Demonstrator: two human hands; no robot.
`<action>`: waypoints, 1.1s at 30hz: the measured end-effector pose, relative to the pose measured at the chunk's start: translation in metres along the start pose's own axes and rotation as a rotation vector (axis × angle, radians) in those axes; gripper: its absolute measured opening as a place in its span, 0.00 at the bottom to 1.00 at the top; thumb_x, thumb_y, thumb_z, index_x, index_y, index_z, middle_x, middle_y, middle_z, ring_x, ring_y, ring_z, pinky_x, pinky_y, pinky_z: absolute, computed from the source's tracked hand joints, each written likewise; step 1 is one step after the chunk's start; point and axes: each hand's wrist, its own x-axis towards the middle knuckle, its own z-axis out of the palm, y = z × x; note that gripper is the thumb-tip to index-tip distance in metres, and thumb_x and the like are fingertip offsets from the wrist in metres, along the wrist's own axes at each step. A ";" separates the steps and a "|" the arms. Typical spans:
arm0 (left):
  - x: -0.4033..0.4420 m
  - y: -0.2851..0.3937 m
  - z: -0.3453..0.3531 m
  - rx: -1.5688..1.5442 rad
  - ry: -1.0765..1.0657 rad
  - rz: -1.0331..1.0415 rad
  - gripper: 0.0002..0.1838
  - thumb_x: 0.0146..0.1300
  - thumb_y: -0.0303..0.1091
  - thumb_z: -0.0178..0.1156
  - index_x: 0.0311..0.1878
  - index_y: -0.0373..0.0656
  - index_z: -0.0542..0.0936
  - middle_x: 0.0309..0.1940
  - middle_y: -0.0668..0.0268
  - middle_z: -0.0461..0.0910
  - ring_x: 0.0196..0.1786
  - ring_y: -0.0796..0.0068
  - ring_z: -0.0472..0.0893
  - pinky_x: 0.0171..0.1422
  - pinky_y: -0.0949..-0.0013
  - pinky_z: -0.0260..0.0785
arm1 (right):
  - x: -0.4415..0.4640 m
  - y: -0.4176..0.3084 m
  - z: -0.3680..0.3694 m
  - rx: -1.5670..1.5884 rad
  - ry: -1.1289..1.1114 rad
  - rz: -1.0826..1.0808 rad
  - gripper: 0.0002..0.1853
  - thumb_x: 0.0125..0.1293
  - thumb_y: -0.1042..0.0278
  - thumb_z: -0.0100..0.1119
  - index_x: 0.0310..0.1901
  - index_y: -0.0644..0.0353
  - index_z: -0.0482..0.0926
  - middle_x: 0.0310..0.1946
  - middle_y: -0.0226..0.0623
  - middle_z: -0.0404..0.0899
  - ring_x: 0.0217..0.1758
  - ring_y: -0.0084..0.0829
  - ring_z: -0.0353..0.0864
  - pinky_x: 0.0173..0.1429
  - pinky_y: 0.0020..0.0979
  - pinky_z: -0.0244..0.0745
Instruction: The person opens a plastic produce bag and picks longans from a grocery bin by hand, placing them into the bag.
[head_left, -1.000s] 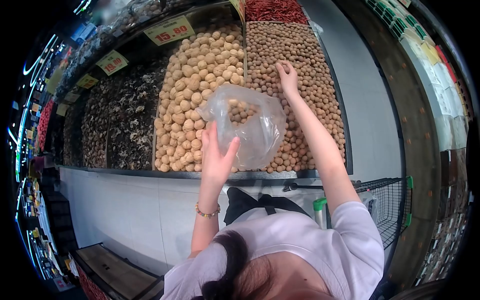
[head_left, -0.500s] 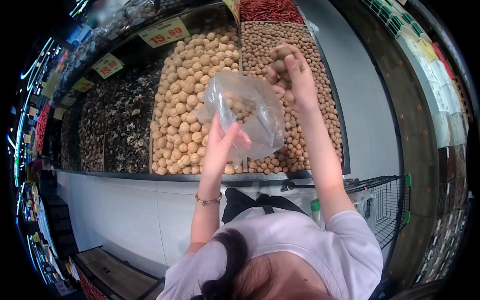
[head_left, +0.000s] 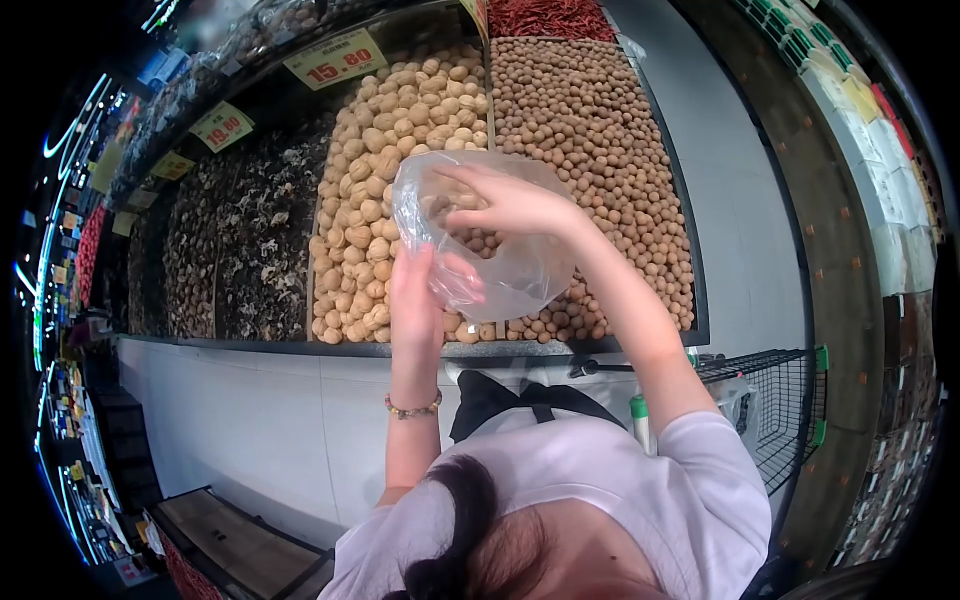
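My left hand (head_left: 420, 285) grips the near left side of a clear plastic bag (head_left: 530, 275), which I hold above the bins. My right hand (head_left: 515, 205) is at the bag's mouth, fingers spread and thumb apart; I cannot tell whether anything lies under its palm. Inside the bag, a few round brown pieces (head_left: 478, 242) show. Left of the bag is a heap of pale walnuts (head_left: 365, 190); right of it and beyond spreads a bed of small brown balls (head_left: 580, 110). Red chillies (head_left: 548, 18) lie farther beyond the bag. Beyond it to the left, a price sign (head_left: 335, 58) reads 15.80. Right of the bag, nearer me, is a wire cart (head_left: 775, 410).
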 end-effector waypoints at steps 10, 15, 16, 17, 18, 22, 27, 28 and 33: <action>-0.001 -0.008 -0.021 -0.064 -0.003 -0.021 0.19 0.73 0.39 0.36 0.60 0.38 0.61 0.26 0.54 0.77 0.27 0.65 0.80 0.30 0.64 0.76 | -0.067 0.043 -0.066 0.228 0.763 0.077 0.11 0.66 0.69 0.49 0.45 0.62 0.78 0.39 0.37 0.80 0.45 0.30 0.79 0.51 0.32 0.74; -0.005 -0.005 -0.012 -0.044 0.027 -0.006 0.17 0.73 0.40 0.37 0.52 0.36 0.65 0.24 0.56 0.76 0.25 0.67 0.78 0.29 0.66 0.74 | -0.079 0.145 -0.036 -0.458 0.419 0.644 0.44 0.52 0.43 0.63 0.69 0.44 0.56 0.71 0.52 0.45 0.74 0.55 0.40 0.71 0.60 0.42; -0.006 -0.004 -0.009 -0.039 0.045 0.005 0.17 0.73 0.41 0.37 0.49 0.35 0.66 0.23 0.56 0.76 0.24 0.67 0.77 0.28 0.67 0.72 | -0.081 0.152 -0.026 -0.447 0.304 0.744 0.48 0.49 0.40 0.65 0.71 0.42 0.53 0.73 0.53 0.40 0.76 0.58 0.34 0.70 0.66 0.36; -0.006 -0.005 -0.009 -0.040 0.053 -0.001 0.17 0.73 0.41 0.37 0.49 0.36 0.67 0.23 0.56 0.76 0.24 0.67 0.77 0.27 0.67 0.72 | -0.079 0.169 -0.018 -0.489 0.272 0.719 0.50 0.47 0.39 0.65 0.71 0.39 0.51 0.74 0.50 0.35 0.76 0.59 0.29 0.68 0.70 0.35; -0.006 -0.005 -0.010 -0.041 0.062 -0.007 0.17 0.73 0.41 0.37 0.49 0.36 0.67 0.23 0.56 0.76 0.24 0.67 0.77 0.27 0.67 0.72 | -0.078 0.177 -0.008 -0.462 0.269 0.722 0.48 0.48 0.39 0.65 0.71 0.38 0.53 0.74 0.48 0.38 0.76 0.58 0.30 0.68 0.69 0.40; -0.005 -0.009 -0.009 -0.035 0.082 -0.011 0.17 0.73 0.42 0.38 0.48 0.36 0.67 0.22 0.56 0.76 0.24 0.67 0.76 0.27 0.67 0.72 | -0.063 0.190 0.008 -0.599 0.400 0.613 0.40 0.48 0.43 0.65 0.65 0.39 0.64 0.69 0.47 0.51 0.72 0.56 0.44 0.62 0.64 0.59; -0.006 -0.013 -0.003 -0.007 0.058 0.000 0.16 0.73 0.42 0.39 0.46 0.37 0.67 0.21 0.56 0.75 0.23 0.69 0.76 0.25 0.70 0.70 | -0.055 0.205 0.005 -0.618 0.488 0.523 0.30 0.50 0.47 0.64 0.56 0.45 0.73 0.61 0.46 0.61 0.61 0.51 0.63 0.54 0.48 0.73; -0.007 -0.013 -0.002 0.000 0.060 0.003 0.16 0.73 0.42 0.39 0.46 0.37 0.67 0.21 0.56 0.75 0.23 0.69 0.76 0.25 0.71 0.70 | -0.054 0.205 0.005 -0.614 0.476 0.516 0.29 0.50 0.48 0.64 0.55 0.45 0.73 0.60 0.45 0.63 0.60 0.51 0.66 0.53 0.46 0.74; -0.007 -0.017 -0.006 0.021 0.036 -0.004 0.16 0.73 0.42 0.37 0.52 0.39 0.64 0.23 0.57 0.77 0.25 0.70 0.78 0.25 0.72 0.72 | -0.055 0.212 0.003 -0.657 0.533 0.443 0.23 0.51 0.53 0.65 0.49 0.47 0.77 0.52 0.41 0.69 0.50 0.47 0.74 0.49 0.42 0.75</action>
